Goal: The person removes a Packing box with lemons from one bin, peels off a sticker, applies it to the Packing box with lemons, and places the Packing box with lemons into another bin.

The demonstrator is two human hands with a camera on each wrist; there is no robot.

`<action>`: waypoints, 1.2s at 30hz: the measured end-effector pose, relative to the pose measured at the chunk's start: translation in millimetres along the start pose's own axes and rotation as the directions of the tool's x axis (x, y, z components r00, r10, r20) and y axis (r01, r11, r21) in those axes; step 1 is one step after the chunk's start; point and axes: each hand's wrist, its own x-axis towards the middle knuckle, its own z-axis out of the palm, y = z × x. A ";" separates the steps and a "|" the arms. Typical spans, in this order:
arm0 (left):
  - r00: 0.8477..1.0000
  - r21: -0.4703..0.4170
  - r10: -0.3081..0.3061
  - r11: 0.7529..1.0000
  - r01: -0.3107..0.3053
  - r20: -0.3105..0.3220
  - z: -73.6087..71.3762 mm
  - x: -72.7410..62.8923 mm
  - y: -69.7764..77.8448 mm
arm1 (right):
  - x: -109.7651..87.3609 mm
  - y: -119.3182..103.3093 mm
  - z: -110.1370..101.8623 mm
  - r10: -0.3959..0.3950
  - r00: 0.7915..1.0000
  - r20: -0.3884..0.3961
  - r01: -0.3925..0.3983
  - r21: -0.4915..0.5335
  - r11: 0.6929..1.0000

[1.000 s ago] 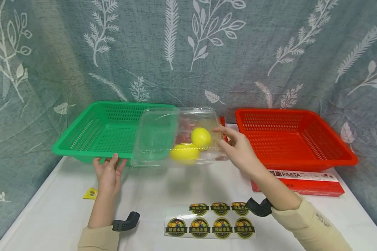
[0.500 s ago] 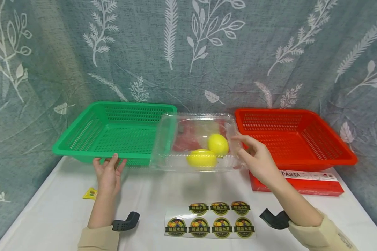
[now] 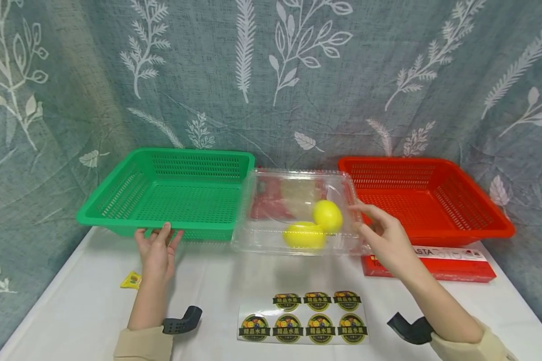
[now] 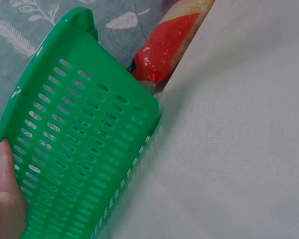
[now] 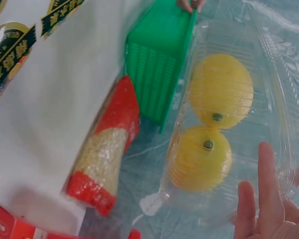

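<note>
My left hand (image 3: 157, 253) grips the front rim of a green plastic basket (image 3: 113, 221); the left wrist view shows a finger (image 4: 7, 169) lying along the slotted outer wall. With thumb and fingers at its right edge, my right hand (image 3: 390, 245) pinches a closed, clear plastic clamshell box (image 3: 255, 243). Inside, two yellow fruits like lemons, one round-looking (image 3: 327, 216) and one lying longways (image 3: 304, 235), rest together at the right front. The box is held up over the white cloth, a shadow beneath it.
Behind the clamshell, seen through it, lies a red-and-clear bag of pale grains (image 5: 105, 152). A red basket (image 3: 438, 234) stands right, above a red pasta box (image 3: 438, 269). A sheet of round fruit stickers (image 3: 318, 328) lies in front; a small yellow packet (image 3: 131, 280) lies left.
My right hand has carried the clamshell with the fruits to the right and slightly nearer, out from in front of the green basket. My left hand and both baskets have stayed put.
</note>
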 end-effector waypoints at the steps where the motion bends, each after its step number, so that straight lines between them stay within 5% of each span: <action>1: 1.000 0.000 0.001 1.000 -0.001 -0.002 -0.2 -0.1 -0.1 | -0.1 1.1 0.0 0.000 1.000 0.001 0.000 0.003 1.000; 36: 1.000 -0.016 0.003 1.000 -0.003 -0.006 0.7 1.9 0.7 | -9.3 51.2 20.5 -0.008 1.000 -0.002 0.008 0.066 0.998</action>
